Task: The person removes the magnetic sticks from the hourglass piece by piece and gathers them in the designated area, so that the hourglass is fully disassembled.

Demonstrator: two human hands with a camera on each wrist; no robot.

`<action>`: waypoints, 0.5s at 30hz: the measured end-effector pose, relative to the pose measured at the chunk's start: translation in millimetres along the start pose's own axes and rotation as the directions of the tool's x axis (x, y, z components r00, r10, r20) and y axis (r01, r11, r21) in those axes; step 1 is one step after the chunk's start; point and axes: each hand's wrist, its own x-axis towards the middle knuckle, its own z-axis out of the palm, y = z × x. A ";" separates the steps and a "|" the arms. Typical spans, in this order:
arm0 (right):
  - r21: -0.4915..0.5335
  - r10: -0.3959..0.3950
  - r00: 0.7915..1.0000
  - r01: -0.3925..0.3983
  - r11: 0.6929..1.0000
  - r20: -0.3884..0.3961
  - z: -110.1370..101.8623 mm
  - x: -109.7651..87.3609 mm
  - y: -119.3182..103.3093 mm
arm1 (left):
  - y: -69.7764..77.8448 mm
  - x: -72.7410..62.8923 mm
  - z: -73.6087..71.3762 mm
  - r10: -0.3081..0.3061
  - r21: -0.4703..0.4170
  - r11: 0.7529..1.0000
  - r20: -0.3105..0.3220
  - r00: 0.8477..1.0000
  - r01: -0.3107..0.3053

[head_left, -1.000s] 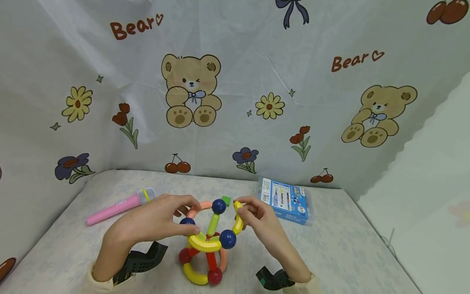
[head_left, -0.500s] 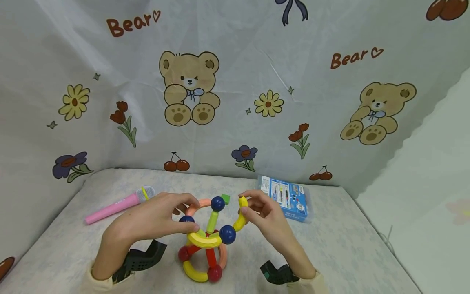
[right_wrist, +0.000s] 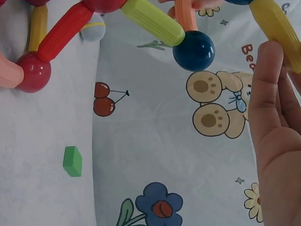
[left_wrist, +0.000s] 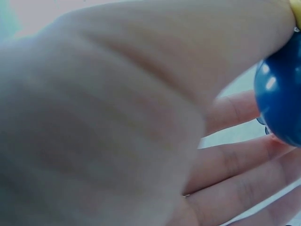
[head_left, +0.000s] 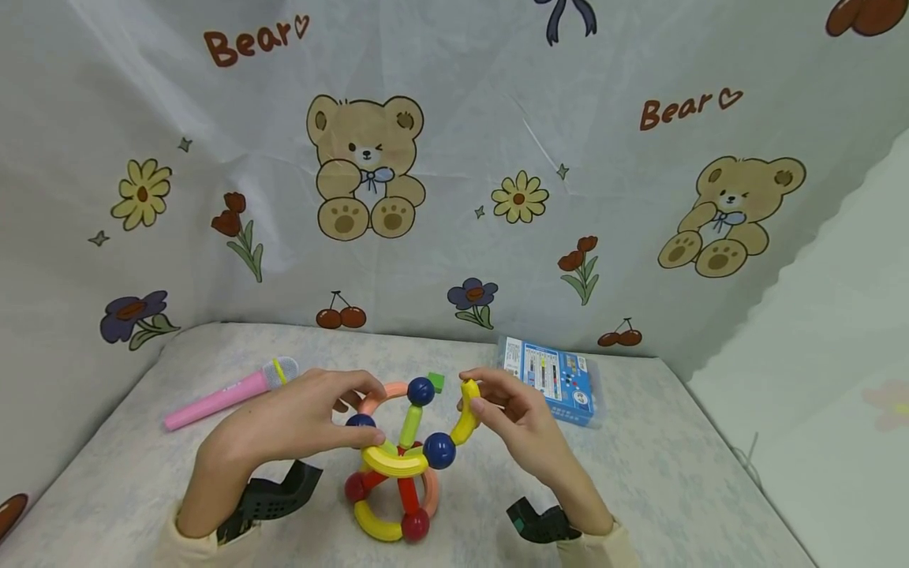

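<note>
A magnetic ball-and-stick model stands on the table, with red balls low down and blue balls above. My left hand grips its upper left side, thumb on the front yellow curved stick and fingers by the salmon curved stick. Between them sits a blue ball, large in the left wrist view. Thumb and fingers of my right hand pinch another yellow curved stick, which rises from the front right blue ball. A light green stick leads up to the back blue ball.
A pink toy microphone lies at the left of the table. Behind the model is a small green block. At the back right lies a blue box in clear wrapping. A bear-print cloth hangs behind.
My right hand has shifted slightly right, and the upper end of its yellow curved stick leans further right. My left hand keeps its hold almost still. The head view has tilted down slightly.
</note>
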 end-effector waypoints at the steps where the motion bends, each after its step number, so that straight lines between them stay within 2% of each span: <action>1: -0.003 -0.008 1.000 0.008 1.000 0.002 -0.3 0.0 -0.3 | -0.2 0.3 -0.2 0.005 -0.002 1.000 -0.001 1.000 -0.005; 6: -0.036 0.003 1.000 -0.003 0.999 0.000 -0.1 0.2 -2.6 | 0.4 1.6 -0.6 0.004 -0.002 1.000 -0.005 1.000 -0.004; 15: -0.042 0.116 0.993 -0.116 0.992 -0.018 2.4 0.5 -3.6 | 0.6 1.3 -0.1 0.001 0.010 1.000 -0.007 1.000 -0.001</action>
